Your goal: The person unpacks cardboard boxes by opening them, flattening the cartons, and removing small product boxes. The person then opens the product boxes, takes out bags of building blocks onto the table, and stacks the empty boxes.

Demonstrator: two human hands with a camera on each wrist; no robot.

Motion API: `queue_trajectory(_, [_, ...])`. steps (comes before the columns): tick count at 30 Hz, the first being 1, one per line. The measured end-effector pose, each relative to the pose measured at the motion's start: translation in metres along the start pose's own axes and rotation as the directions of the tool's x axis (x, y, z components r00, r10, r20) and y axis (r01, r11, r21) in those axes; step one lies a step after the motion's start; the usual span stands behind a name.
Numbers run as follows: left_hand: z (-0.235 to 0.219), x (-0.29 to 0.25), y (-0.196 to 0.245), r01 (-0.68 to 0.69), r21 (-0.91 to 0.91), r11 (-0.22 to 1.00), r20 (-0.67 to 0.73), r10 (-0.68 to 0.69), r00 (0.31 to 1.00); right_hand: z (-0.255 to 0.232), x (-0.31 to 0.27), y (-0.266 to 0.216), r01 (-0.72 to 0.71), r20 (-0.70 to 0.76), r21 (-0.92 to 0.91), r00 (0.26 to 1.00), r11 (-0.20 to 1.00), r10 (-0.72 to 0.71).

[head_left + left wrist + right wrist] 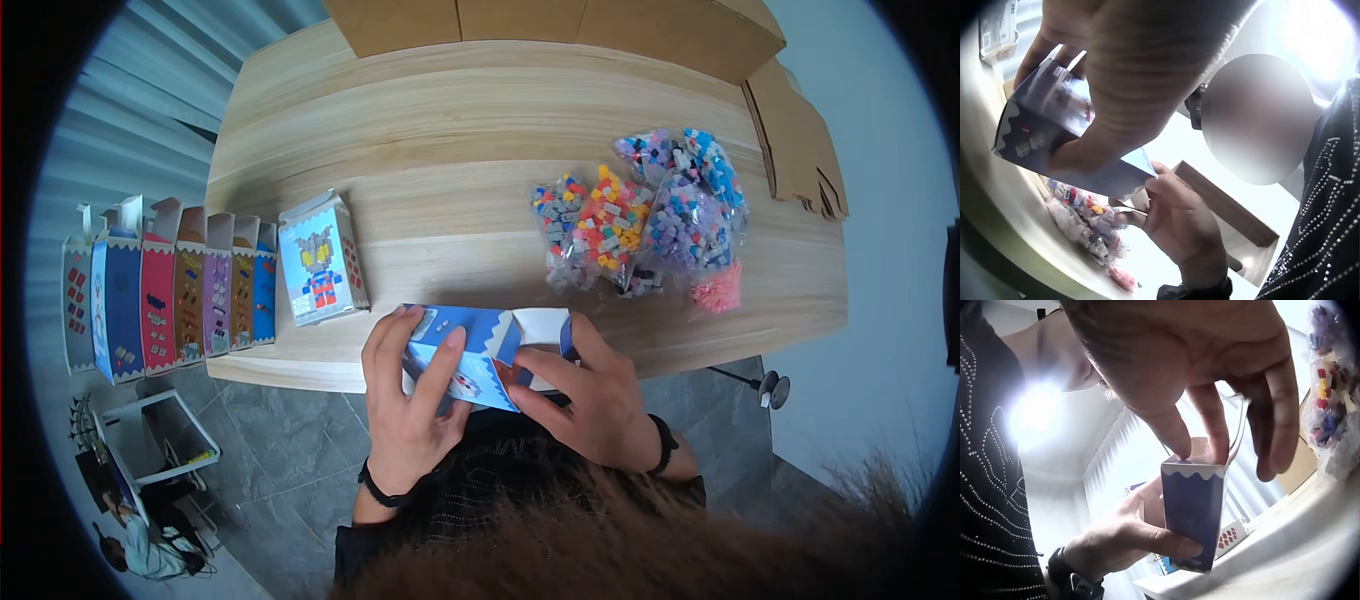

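Note:
Both hands are on a small blue carton point(487, 328) with a white scalloped border, held at the table's front edge. My left hand point(408, 400) grips its left end, fingers over the top and thumb on the near side. The right end stands open with a white flap point(545, 325) raised. At that opening is my right hand point(605, 400). In the right wrist view its thumb presses the carton's rim point(1194, 467) and its index finger reaches inside the mouth, while the other fingers curl outside the flap. The carton's inside is mostly hidden.
Left of the carton lies a grey-white box point(318, 265) picturing a brick figure. A row of opened boxes point(160, 295) lines the left edge. Clear bags of colourful small bricks point(690, 220) lie at right. Cardboard point(540, 20) borders the back. Another person point(155, 552) sits far lower left.

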State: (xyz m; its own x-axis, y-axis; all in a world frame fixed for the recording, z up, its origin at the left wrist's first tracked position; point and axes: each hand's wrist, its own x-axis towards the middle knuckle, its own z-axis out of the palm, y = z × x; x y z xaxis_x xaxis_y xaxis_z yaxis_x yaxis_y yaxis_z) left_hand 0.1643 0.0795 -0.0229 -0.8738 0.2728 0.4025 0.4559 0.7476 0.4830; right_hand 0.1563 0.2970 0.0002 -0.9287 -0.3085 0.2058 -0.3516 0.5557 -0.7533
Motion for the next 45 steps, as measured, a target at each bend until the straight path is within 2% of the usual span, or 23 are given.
queue_trajectory(2, [0.0, -0.001, 0.004, -0.031, 0.019, 0.999, 0.022, 0.03, 0.999, 0.006, -0.001, 0.004, -0.039, -0.071, 0.031, 0.997, 0.999, 0.041])
queue_trajectory(4, [0.001, -0.002, 0.008, -0.068, 0.024, 0.997, 0.042, 0.067, 0.997, 0.01, -0.003, 0.009, -0.061, -0.07, 0.06, 0.995, 0.996, 0.065])
queue_trajectory(6, [0.001, -0.004, 0.007, -0.023, 0.0, 1.0, 0.058, 0.023, 0.998, 0.007, -0.003, 0.012, -0.079, -0.071, 0.09, 0.994, 0.993, 0.085])
queue_trajectory(8, [0.001, -0.003, 0.009, -0.012, -0.031, 0.999, 0.065, 0.014, 0.998, 0.002, -0.003, 0.014, -0.016, -0.134, 0.232, 0.99, 0.973, 0.048])
queue_trajectory(10, [0.002, -0.003, 0.011, 0.035, -0.155, 0.987, 0.094, -0.021, 0.995, -0.003, -0.012, 0.022, -0.037, -0.117, 0.276, 0.991, 0.96, 0.072])
queue_trajectory(12, [0.002, -0.002, 0.011, 0.005, -0.18, 0.984, 0.111, 0.015, 0.994, -0.013, -0.018, 0.027, -0.056, -0.096, 0.323, 0.991, 0.945, 0.091])
queue_trajectory(15, [-0.001, -0.002, 0.005, 0.074, -0.027, 0.997, 0.148, -0.069, 0.987, -0.034, -0.025, 0.028, -0.023, -0.2, 0.291, 0.976, 0.956, 0.084])
queue_trajectory(17, [-0.001, -0.003, 0.001, 0.106, -0.047, 0.993, 0.105, -0.1, 0.989, -0.052, -0.037, 0.026, -0.221, -0.258, 0.434, 0.899, 0.873, 0.355])
queue_trajectory(19, [-0.002, -0.008, -0.007, 0.143, -0.068, 0.987, 0.055, -0.139, 0.989, -0.07, -0.045, 0.025, -0.227, -0.353, 0.57, 0.8, 0.79, 0.485])
queue_trajectory(21, [-0.002, -0.011, -0.011, 0.163, -0.081, 0.983, 0.043, -0.16, 0.986, -0.087, -0.05, 0.039, -0.081, -0.586, 0.487, 0.707, 0.869, 0.395])
queue_trajectory(22, [-0.002, -0.012, -0.012, 0.181, -0.092, 0.979, 0.034, -0.179, 0.983, -0.093, -0.046, 0.043, -0.08, -0.586, 0.487, 0.708, 0.87, 0.393])
queue_trajectory(24, [-0.003, -0.014, -0.013, 0.182, -0.098, 0.978, 0.035, -0.179, 0.983, -0.106, -0.023, 0.049, 0.056, -0.824, 0.33, 0.505, 0.942, 0.258])
queue_trajectory(28, [-0.003, -0.016, -0.014, 0.19, -0.105, 0.976, 0.028, -0.188, 0.982, -0.128, 0.013, 0.063, 0.022, -0.795, 0.369, 0.525, 0.929, 0.303])
queue_trajectory(30, [-0.003, -0.017, -0.014, 0.194, -0.11, 0.975, 0.017, -0.193, 0.981, -0.135, 0.018, 0.079, -0.177, -0.621, 0.426, 0.656, 0.887, 0.429])
queue_trajectory(31, [-0.002, -0.018, -0.014, 0.202, -0.114, 0.973, 0.011, -0.202, 0.979, -0.137, 0.015, 0.089, -0.218, -0.534, 0.436, 0.718, 0.873, 0.446])
queue_trajectory(32, [-0.002, -0.017, -0.014, 0.205, -0.114, 0.972, 0.006, -0.206, 0.979, -0.138, 0.015, 0.089, -0.215, -0.532, 0.434, 0.722, 0.875, 0.442])
queue_trajectory(34, [-0.002, -0.017, -0.013, 0.215, -0.14, 0.967, -0.012, -0.218, 0.976, -0.138, 0.012, 0.087, -0.47, -0.448, 0.177, 0.744, 0.865, 0.496])
queue_trajectory(38, [0.004, -0.02, -0.015, 0.285, -0.227, 0.931, -0.035, -0.3, 0.953, -0.134, 0.006, 0.086, -0.448, -0.437, 0.209, 0.753, 0.869, 0.493])
queue_trajectory(40, [0.004, -0.02, -0.015, 0.296, -0.224, 0.929, -0.011, -0.306, 0.952, -0.131, 0.003, 0.086, -0.404, -0.51, 0.088, 0.767, 0.91, 0.39])
queue_trajectory(41, [0.004, -0.019, -0.016, 0.299, -0.221, 0.928, -0.011, -0.309, 0.951, -0.13, 0.002, 0.083, -0.403, -0.507, 0.09, 0.769, 0.911, 0.391])
queue_trajectory(43, [0.003, -0.019, -0.017, 0.299, -0.234, 0.925, -0.004, -0.309, 0.951, -0.123, 0.005, 0.071, -0.347, -0.635, -0.102, 0.744, 0.932, 0.207])
queue_trajectory(44, [0.003, -0.02, -0.02, 0.274, -0.252, 0.928, -0.004, -0.284, 0.959, -0.119, 0.002, 0.067, -0.333, -0.619, -0.083, 0.756, 0.939, 0.213])
queue_trajectory(45, [0.004, -0.02, -0.021, 0.263, -0.273, 0.925, -0.016, -0.278, 0.961, -0.116, -0.005, 0.064, -0.29, -0.641, -0.125, 0.754, 0.949, 0.146])
